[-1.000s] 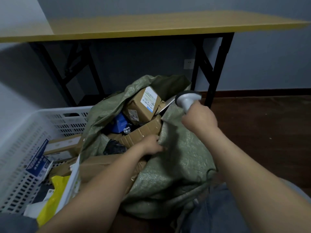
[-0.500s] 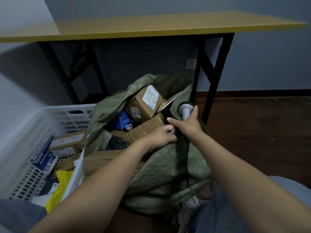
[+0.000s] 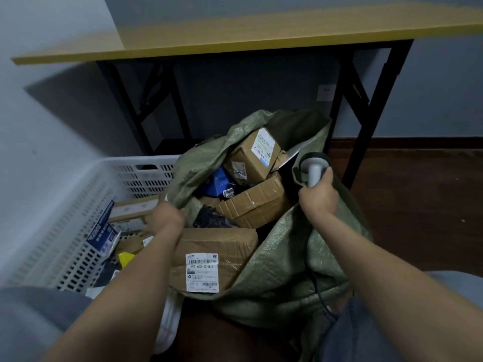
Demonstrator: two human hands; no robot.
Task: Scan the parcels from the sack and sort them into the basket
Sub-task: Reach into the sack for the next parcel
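Note:
A green woven sack (image 3: pixel 282 259) stands open on the floor, full of cardboard parcels. My left hand (image 3: pixel 164 218) grips the sack's left rim and holds it pulled aside. My right hand (image 3: pixel 317 197) holds a grey barcode scanner (image 3: pixel 313 165) at the sack's right rim, its cable trailing down. A flat brown parcel (image 3: pixel 217 254) with a white barcode label lies exposed at the front. A taped carton (image 3: pixel 253 205) and a labelled box (image 3: pixel 254 158) sit deeper in. The white slotted basket (image 3: pixel 78 218) stands to the left with several parcels inside.
A yellow-topped table (image 3: pixel 261 32) with black legs stands behind the sack. Dark wooden floor (image 3: pixel 418 205) stretches to the right. A blue box (image 3: pixel 219 181) and a black bag (image 3: pixel 211 218) sit among the sack's parcels. My knees frame the bottom of the view.
My left hand left the sack's middle and went to its left rim, pulling it open. The flat labelled parcel is now uncovered. My right hand, still holding the scanner, shifted slightly right.

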